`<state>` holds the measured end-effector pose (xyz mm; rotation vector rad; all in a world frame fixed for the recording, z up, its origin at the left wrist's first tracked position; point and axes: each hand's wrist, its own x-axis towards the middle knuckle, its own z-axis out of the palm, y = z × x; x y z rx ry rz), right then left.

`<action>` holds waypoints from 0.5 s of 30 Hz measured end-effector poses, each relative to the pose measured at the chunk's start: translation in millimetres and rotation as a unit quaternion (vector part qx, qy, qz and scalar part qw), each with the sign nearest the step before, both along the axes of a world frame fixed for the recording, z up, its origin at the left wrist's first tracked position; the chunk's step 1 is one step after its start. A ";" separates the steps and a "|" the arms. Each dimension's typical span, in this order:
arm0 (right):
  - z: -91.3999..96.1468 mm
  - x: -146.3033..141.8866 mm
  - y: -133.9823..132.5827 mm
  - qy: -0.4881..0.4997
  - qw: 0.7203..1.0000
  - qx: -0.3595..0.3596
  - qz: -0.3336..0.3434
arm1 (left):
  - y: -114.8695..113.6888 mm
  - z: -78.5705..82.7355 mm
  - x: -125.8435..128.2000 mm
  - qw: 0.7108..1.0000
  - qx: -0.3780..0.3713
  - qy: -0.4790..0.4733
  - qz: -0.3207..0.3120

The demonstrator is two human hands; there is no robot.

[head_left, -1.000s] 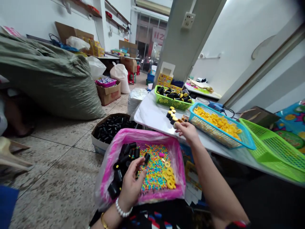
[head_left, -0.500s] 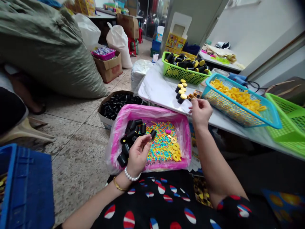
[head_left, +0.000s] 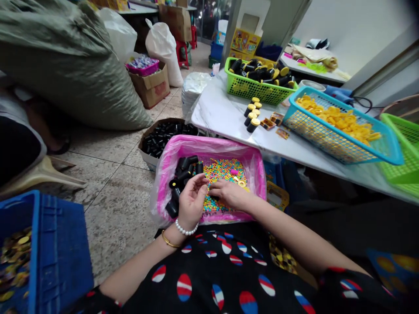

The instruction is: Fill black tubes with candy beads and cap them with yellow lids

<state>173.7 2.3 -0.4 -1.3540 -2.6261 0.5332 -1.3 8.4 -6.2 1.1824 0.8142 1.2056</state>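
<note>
A pink basket [head_left: 263, 174] lined with clear plastic sits in front of me. Small colourful beads or candies [head_left: 225, 167] cover its middle. Black canisters [head_left: 172, 208] are piled along its left side. My left hand [head_left: 192, 201], wearing a pearl bracelet, curls over the pile's right edge, its fingers closed around a black canister [head_left: 214, 192] that is mostly hidden. My right hand [head_left: 233, 194] reaches over the small pieces with bent fingers close to the same canister; its fingertips are hidden. Beyond it lie a yellow ring [head_left: 242, 183] and a small pink piece [head_left: 234, 172].
Yellow-capped canisters [head_left: 253, 125] stand on the white table [head_left: 216, 114], near small printed packets [head_left: 268, 124]. Behind are a green basket [head_left: 253, 90] of canisters and a blue basket [head_left: 343, 141] of yellow parts. A carton [head_left: 148, 158] of black canisters and a blue crate [head_left: 62, 248] flank the left.
My right hand has come down from the table packets into the pink basket, beside my left hand. A flat packet now shows where it was. The left hand stays curled; the view has shifted slightly.
</note>
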 end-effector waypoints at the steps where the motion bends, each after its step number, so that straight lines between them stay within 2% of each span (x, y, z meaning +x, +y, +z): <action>1: 0.2 1.9 -4.9 0.061 0.998 -0.022 -0.018 | 0.0 -0.3 0.1 1.000 0.001 0.002 -0.002; 3: 0.6 6.8 -14.4 0.196 0.975 -0.069 -0.081 | -0.1 -0.9 0.4 1.000 0.004 0.004 -0.009; 4: 0.7 9.9 -18.8 0.267 0.952 -0.098 -0.117 | -0.3 -1.2 0.3 1.000 0.007 0.003 -0.014; 5: 0.6 13.1 -22.9 0.336 0.920 -0.134 -0.151 | -0.4 -1.6 0.0 1.000 0.010 0.002 -0.018; 8: -2.3 20.1 -32.8 0.491 0.802 -0.259 -0.221 | -0.8 -2.1 -1.4 0.999 0.023 0.017 -0.035; 10: -6.0 19.0 -37.3 0.529 0.752 -0.300 -0.253 | -1.0 -1.0 -1.9 0.995 0.053 0.063 -0.051; 12: -8.7 12.6 -40.7 0.539 0.746 -0.280 -0.273 | -1.5 2.0 -1.4 0.982 0.110 0.132 -0.073; 15: -4.9 1.7 -45.7 0.518 0.784 -0.191 -0.283 | -2.6 8.0 0.7 0.954 0.192 0.202 -0.113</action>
